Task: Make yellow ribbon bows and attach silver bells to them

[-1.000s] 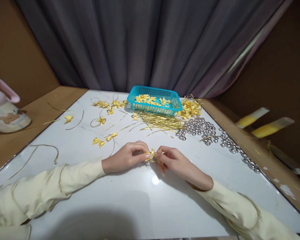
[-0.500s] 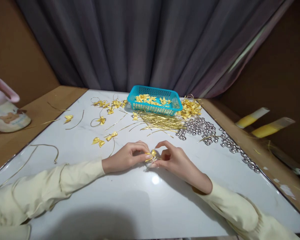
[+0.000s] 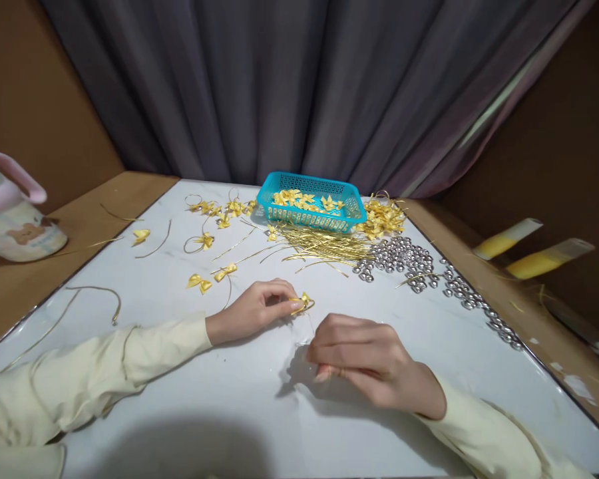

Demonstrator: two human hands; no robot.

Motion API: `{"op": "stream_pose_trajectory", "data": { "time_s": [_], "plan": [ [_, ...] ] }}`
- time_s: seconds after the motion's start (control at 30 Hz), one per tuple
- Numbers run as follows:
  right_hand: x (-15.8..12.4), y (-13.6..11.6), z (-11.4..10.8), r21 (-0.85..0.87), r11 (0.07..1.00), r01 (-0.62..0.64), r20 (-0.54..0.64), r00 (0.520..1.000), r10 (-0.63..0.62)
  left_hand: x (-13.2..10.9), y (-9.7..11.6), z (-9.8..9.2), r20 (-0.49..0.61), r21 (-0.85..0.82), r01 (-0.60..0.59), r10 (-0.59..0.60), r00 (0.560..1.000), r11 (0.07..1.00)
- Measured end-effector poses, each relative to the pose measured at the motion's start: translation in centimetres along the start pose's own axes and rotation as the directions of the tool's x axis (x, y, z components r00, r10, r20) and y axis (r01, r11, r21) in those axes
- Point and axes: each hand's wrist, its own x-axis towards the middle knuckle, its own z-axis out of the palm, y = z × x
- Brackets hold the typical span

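My left hand (image 3: 257, 306) pinches a small yellow ribbon bow (image 3: 304, 303) between thumb and fingers, just above the white tabletop. A curl of gold cord shows at the bow's right side. Nearer to me and to the right, my right hand (image 3: 362, 356) is closed in a pinch, with its thumb tip under the fingers. A faint thin cord (image 3: 311, 324) runs from the bow toward these fingers; its end is hidden in them. Left of my left hand lie two more yellow bows (image 3: 198, 283).
A blue basket (image 3: 353, 214) of bows stands at the back. Before it lie gold cords (image 3: 324, 245), with silver rings (image 3: 402, 256) to their right. More bows (image 3: 383, 218) are heaped beside the basket. A pink-handled mug (image 3: 17, 229) is far left; two yellow-filled tubes (image 3: 544, 261) are right.
My right hand has moved away from the bow, toward me and to the right, and its fingers have closed. My left hand stays at the bow, nearly in place.
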Motion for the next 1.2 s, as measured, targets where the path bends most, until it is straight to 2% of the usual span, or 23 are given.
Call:
{"op": "stream_pose_trajectory", "data": {
  "time_s": [0.17,0.33,0.4,0.5,0.57,0.63,0.7,0.73,0.8,0.83,0.9,1.0,1.03,1.1,1.2],
  "plan": [
    [0.1,-0.3,0.7,0.040,0.999,-0.011,0.038,0.999,0.010,0.0,0.1,0.0,-0.009,-0.030,0.006,-0.006,1.000,1.000],
    [0.1,-0.1,0.0,-0.087,0.983,-0.159,-0.142,0.979,0.146,0.1,0.2,-0.1,0.008,-0.035,-0.005,0.006,1.000,0.999],
    [0.1,0.0,-0.6,-0.100,0.960,-0.262,-0.247,0.941,0.231,0.1,0.3,-0.2,0.028,-0.051,-0.004,0.005,1.000,0.999],
    [0.1,0.4,-1.3,0.020,0.910,-0.414,-0.343,0.852,0.395,0.0,0.3,-0.2,0.046,-0.074,0.019,-0.016,0.999,0.997],
    [0.0,0.6,-1.7,0.162,0.876,-0.454,-0.349,0.804,0.481,0.0,0.2,-0.2,0.049,-0.075,0.030,-0.026,0.998,0.997],
    [-0.2,0.8,-2.2,0.299,0.851,-0.432,-0.343,0.784,0.518,0.0,0.1,-0.2,0.055,-0.081,0.033,-0.029,0.998,0.996],
    [-0.5,0.8,-2.8,0.371,0.838,-0.401,-0.300,0.802,0.517,0.0,0.1,-0.2,0.063,-0.098,0.036,-0.030,0.998,0.995],
    [-0.6,0.8,-3.2,0.373,0.840,-0.394,-0.242,0.833,0.498,0.0,0.0,-0.1,0.067,-0.109,0.038,-0.030,0.997,0.993],
    [-0.6,0.8,-3.9,0.330,0.853,-0.404,-0.045,0.896,0.442,0.0,0.1,-0.1,0.073,-0.130,0.042,-0.032,0.997,0.991],
    [-0.6,0.9,-4.2,0.301,0.856,-0.420,0.064,0.905,0.421,0.0,0.1,-0.1,0.073,-0.136,0.040,-0.030,0.997,0.990],
    [-0.2,1.0,-4.1,0.231,0.843,-0.485,0.164,0.874,0.458,0.0,0.1,-0.1,0.077,-0.141,0.030,-0.019,0.997,0.990],
    [0.3,1.5,-2.9,0.012,0.795,-0.607,0.073,0.793,0.604,0.0,0.1,-0.2,0.083,-0.143,0.013,-0.002,0.997,0.990],
    [0.4,1.8,-2.3,-0.064,0.792,-0.608,0.026,0.792,0.610,0.0,0.1,-0.2,0.085,-0.143,0.011,0.001,0.996,0.990],
    [0.3,2.2,-1.3,-0.192,0.822,-0.537,-0.072,0.843,0.534,0.0,0.0,-0.2,0.091,-0.142,0.009,0.004,0.996,0.990],
    [0.0,2.8,-0.5,-0.261,0.883,-0.389,-0.150,0.920,0.361,0.0,-0.2,-0.2,0.102,-0.150,0.012,0.004,0.995,0.989]
  ]
}}
